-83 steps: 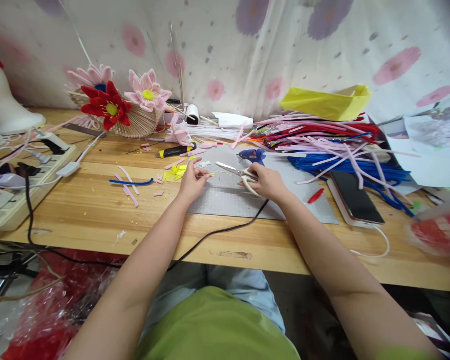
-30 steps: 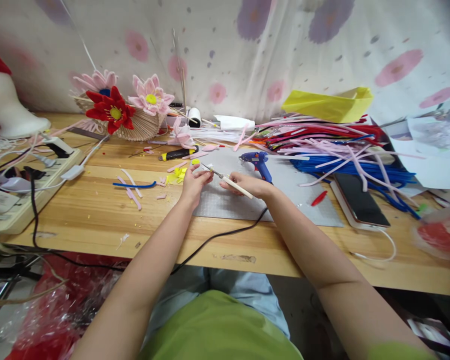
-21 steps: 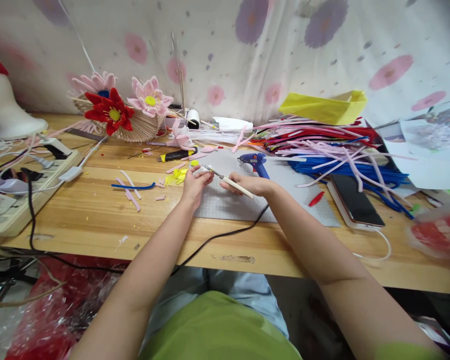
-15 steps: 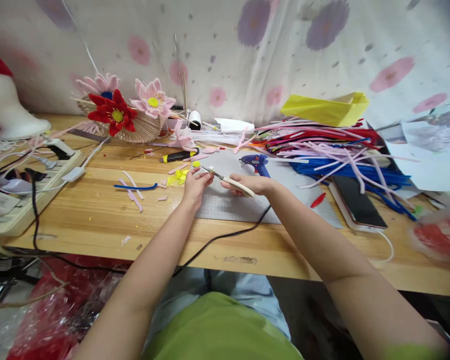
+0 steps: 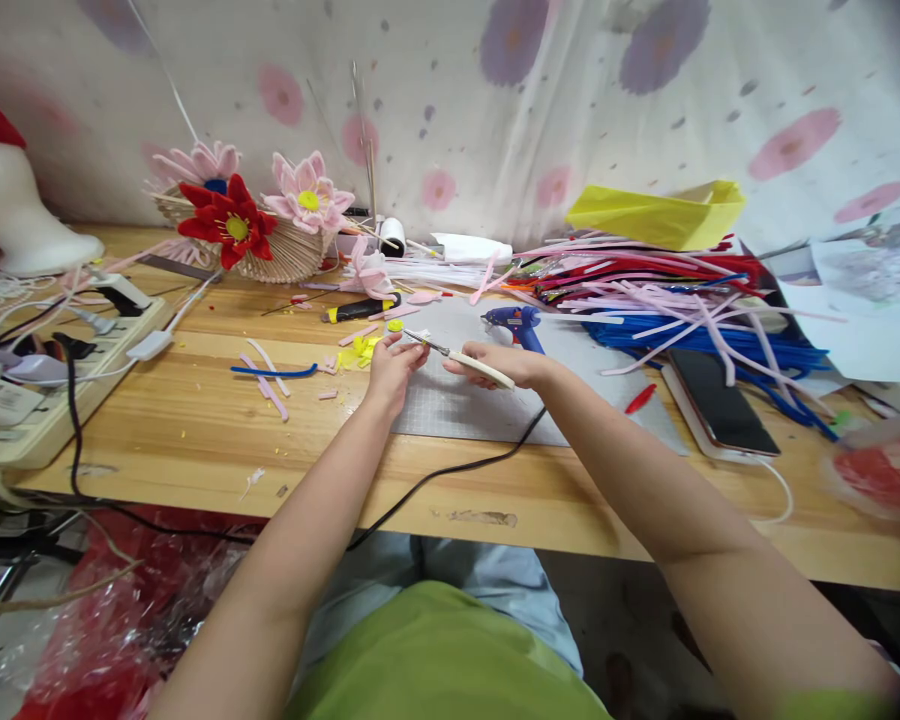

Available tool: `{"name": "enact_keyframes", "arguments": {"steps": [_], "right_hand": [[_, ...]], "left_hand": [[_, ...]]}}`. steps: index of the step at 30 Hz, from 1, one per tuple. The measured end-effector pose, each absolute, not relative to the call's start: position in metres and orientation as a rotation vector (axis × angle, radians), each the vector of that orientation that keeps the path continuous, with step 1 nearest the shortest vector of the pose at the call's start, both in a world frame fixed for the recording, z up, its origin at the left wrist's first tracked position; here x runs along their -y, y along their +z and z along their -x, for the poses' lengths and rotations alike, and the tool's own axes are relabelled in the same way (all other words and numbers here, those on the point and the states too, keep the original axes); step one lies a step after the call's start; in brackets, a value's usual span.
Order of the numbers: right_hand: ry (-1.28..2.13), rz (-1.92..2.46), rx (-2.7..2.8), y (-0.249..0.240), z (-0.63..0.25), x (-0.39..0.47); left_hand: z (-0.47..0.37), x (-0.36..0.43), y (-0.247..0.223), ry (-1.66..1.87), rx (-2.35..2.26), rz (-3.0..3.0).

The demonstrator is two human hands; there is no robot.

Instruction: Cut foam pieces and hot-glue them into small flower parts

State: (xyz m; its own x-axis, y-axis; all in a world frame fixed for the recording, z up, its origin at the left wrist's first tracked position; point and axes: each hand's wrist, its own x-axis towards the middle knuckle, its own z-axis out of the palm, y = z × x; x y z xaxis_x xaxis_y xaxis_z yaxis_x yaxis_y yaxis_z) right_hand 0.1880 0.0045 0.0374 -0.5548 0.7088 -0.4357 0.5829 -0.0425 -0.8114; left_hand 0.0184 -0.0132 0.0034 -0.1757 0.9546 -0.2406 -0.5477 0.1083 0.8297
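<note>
Cream-coloured handles mark the scissors (image 5: pixel 487 370) in the right hand (image 5: pixel 499 362), whose fingers are wrapped around them, apparently so the blades can meet what the other hand presents. The blades slant up and left to the left hand (image 5: pixel 391 372), where thumb and fingers are pinched narrowly around a small pale piece (image 5: pixel 424 336), perhaps to steady it; it is too tiny and too crowded by the blades to say exactly what it is. A yellow disc (image 5: pixel 395 326) shows just beyond these fingertips.

Both hands are over the near-left part of a grey mat (image 5: pixel 450 412), probably laid there to protect the wood. Lying on the mat past the right hand, a blue glue gun (image 5: pixel 514 318) seems placed within easy reach. Yellow scraps (image 5: pixel 360 350) lie beside the left hand, and a black and yellow knife (image 5: pixel 360 308) lies behind them.

Underneath is a pale wooden table (image 5: pixel 195 430), scattered with crumbs and offcuts. At the back left, a fan (image 5: pixel 289 257) carries a red flower (image 5: pixel 221 222) and pink ones. On the right are heaps of fuzzy stems (image 5: pixel 712 342), blue, pink and red, with a phone (image 5: pixel 722 402) in front. A power strip (image 5: pixel 109 375) fills the left edge. Behind everything hangs a white curtain (image 5: pixel 450 100) printed with pink and purple blossoms.
</note>
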Motion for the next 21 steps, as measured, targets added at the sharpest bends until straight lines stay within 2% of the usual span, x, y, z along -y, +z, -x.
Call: {"name": "enact_keyframes", "arguments": {"steps": [16,21], "right_hand": [[1.479,1.542,2.241,0.0393,-0.1879,-0.0029],[1.514,1.535,2.230,0.0409,-0.1859,-0.0037]], "left_hand": [[-0.0199,0.0160,0.0090,1.449,-1.075,-0.498],[-0.0183,0.0154,0.0052,1.453,-1.066,-0.538]]}}
